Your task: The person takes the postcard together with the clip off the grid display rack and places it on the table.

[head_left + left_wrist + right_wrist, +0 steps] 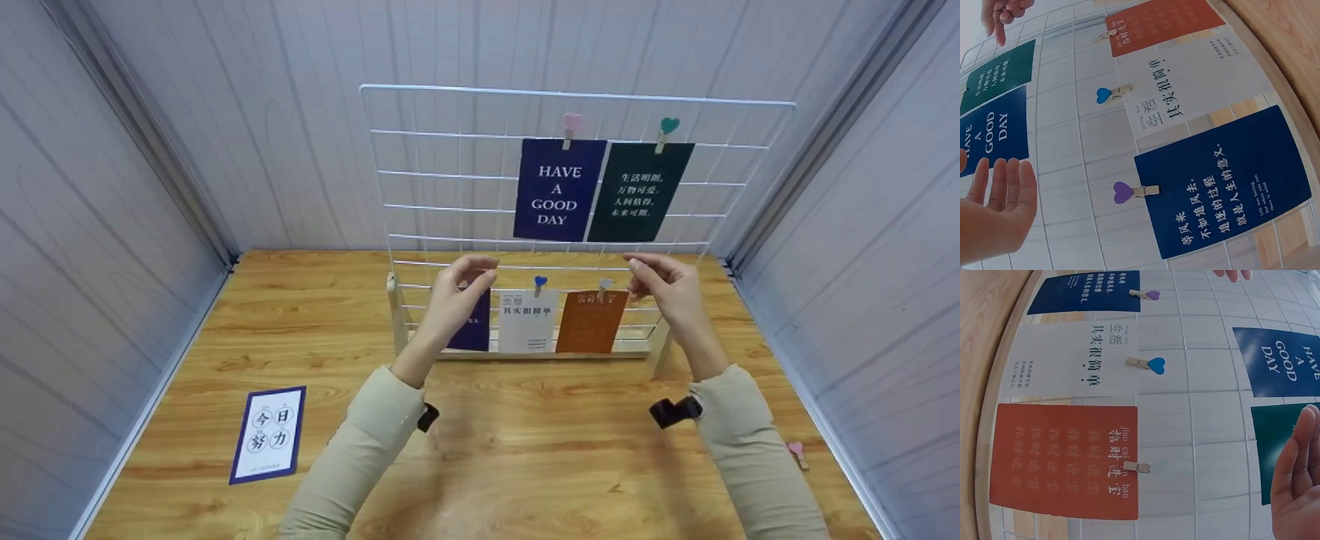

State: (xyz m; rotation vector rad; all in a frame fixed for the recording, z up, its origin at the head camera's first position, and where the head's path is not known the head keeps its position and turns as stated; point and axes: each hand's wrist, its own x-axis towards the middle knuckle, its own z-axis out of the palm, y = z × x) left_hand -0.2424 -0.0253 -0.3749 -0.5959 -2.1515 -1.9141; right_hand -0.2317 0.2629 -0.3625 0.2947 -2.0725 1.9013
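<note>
My left hand (459, 294) hovers in front of the left part of a white wire grid rack (442, 174), its fingers loosely bent and nothing between them. On the other side my right hand (670, 283) is held up near the orange card (592, 322), also without anything in it. A dark blue card (1224, 180) hangs from a purple heart clip (1129, 192), partly behind my left hand in the head view. Next to it hangs a white card (527, 322) on a blue heart clip (540, 282). Higher up are a "HAVE A GOOD DAY" card (560, 191) and a dark green card (641, 193).
A white card with a blue border (268, 435) lies on the wooden table (525, 465) at the left. One pink heart clip (797, 453) lies at the far right, beside my right sleeve. Pale panel walls (247, 127) enclose the back and sides.
</note>
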